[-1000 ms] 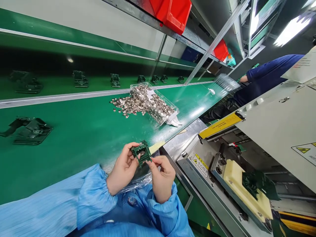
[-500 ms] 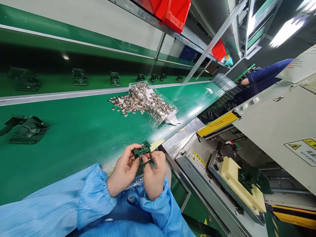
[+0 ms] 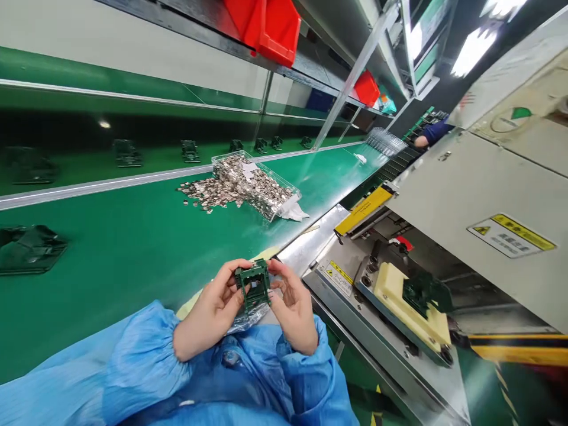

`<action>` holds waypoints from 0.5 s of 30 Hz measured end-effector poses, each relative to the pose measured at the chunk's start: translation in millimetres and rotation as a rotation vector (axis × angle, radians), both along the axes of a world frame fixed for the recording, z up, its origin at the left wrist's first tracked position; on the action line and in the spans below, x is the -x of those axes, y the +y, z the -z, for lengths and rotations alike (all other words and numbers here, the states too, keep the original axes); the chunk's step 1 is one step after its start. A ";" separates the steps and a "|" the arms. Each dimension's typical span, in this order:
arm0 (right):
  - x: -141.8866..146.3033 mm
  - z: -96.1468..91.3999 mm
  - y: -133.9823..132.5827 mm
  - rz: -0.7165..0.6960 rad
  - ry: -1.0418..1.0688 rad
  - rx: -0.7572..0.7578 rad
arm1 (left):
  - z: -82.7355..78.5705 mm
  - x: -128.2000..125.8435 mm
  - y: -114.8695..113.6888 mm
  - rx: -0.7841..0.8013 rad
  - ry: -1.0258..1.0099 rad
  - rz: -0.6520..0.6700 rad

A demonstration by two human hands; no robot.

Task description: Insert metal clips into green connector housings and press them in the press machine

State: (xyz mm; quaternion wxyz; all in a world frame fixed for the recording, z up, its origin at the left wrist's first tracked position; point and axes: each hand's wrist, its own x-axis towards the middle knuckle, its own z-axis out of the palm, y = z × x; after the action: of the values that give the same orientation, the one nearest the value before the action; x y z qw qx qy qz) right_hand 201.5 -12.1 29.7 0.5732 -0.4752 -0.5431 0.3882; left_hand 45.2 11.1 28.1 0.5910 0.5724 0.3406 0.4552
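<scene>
A small dark green plastic frame part (image 3: 254, 287) is pinched between both my hands over the near edge of the green belt. My left hand (image 3: 212, 313) grips its left side with thumb and fingers. My right hand (image 3: 293, 307) holds its right side, fingers curled round it. Under the hands lies a crumpled clear plastic bag (image 3: 246, 319). Both arms wear blue sleeves.
A clear tray of small silvery metal pieces (image 3: 255, 186) sits on the green conveyor belt (image 3: 133, 236), some spilled beside it. Dark green parts (image 3: 26, 248) ride the belts. At right a machine carries a cream fixture (image 3: 410, 307) with a green part. Another person's blue sleeve (image 3: 432, 133) shows far off.
The view has swung right and closer to the machine. My hands have turned the green part more upright, and my right fingers have moved from its lower edge to its right side.
</scene>
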 end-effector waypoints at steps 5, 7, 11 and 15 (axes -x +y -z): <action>-25.1 -5.4 -22.8 0.135 0.178 0.029 | -17.7 -33.7 -13.7 -0.082 0.078 0.129; -33.8 -5.0 -35.2 0.235 0.185 0.006 | -19.8 -51.2 -17.5 -0.108 0.108 0.179; -54.5 -3.5 -62.5 0.384 0.121 -0.036 | -17.8 -84.6 -24.2 -0.134 0.166 0.306; -77.9 -3.4 -84.7 0.487 0.032 -0.078 | -18.5 -113.3 -30.8 -0.218 0.218 0.405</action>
State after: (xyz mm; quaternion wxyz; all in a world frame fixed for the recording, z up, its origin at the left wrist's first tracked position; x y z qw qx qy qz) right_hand 279.4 -96.8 33.1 0.6764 -0.5632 -0.4180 0.2248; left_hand 158.4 -19.7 46.6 0.5647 0.7349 0.2297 0.2970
